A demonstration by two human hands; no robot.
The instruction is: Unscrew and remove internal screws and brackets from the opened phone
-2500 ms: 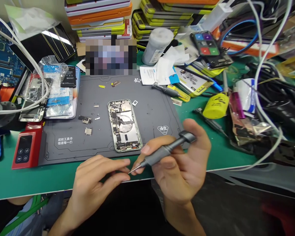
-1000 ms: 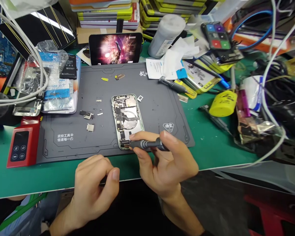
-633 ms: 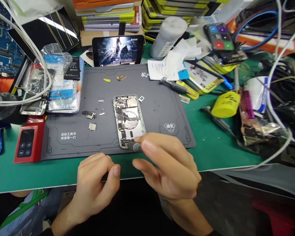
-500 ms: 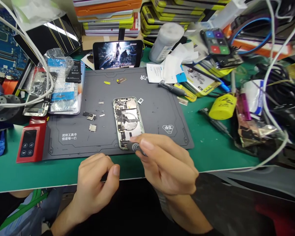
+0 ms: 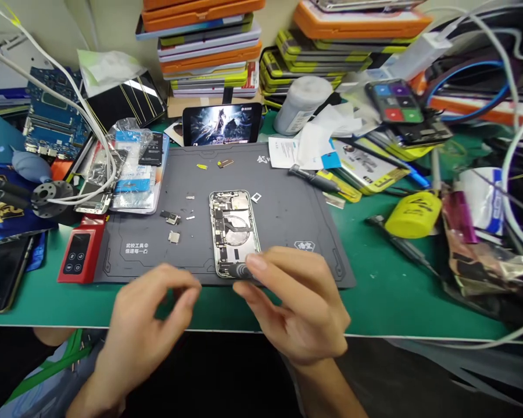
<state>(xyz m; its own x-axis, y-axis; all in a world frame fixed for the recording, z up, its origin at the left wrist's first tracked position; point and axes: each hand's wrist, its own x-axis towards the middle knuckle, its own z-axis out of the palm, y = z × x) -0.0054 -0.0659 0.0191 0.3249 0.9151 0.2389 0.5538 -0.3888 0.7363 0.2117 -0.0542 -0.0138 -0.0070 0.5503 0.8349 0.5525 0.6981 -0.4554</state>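
Note:
An opened phone (image 5: 242, 238) lies on the dark grey work mat (image 5: 283, 215), its inner parts exposed. My right hand (image 5: 303, 305) is at the phone's near end. Its thumb and fingertips are closed on a dark grey ringed piece (image 5: 241, 270), partly hidden by the fingers. My left hand (image 5: 150, 325) hovers by the mat's front edge, left of the phone. Its thumb and index finger curl together at the tips, and nothing shows between them. Small metal parts (image 5: 173, 237) and a camera-like part (image 5: 171, 217) lie left of the phone; a SIM tray (image 5: 256, 197) lies at its upper right.
A propped-up phone (image 5: 224, 125) shows a picture behind the mat. At the mat's left corner is a red device (image 5: 79, 252). A screwdriver (image 5: 311, 176) rests at the upper right, near a yellow container (image 5: 414, 215). Stacked cases (image 5: 213, 58) stand behind.
My view has shifted, so the bench sits lower. My left hand's fingers have loosened from a fist into a pinch shape. My right thumb has moved down, away from the index finger.

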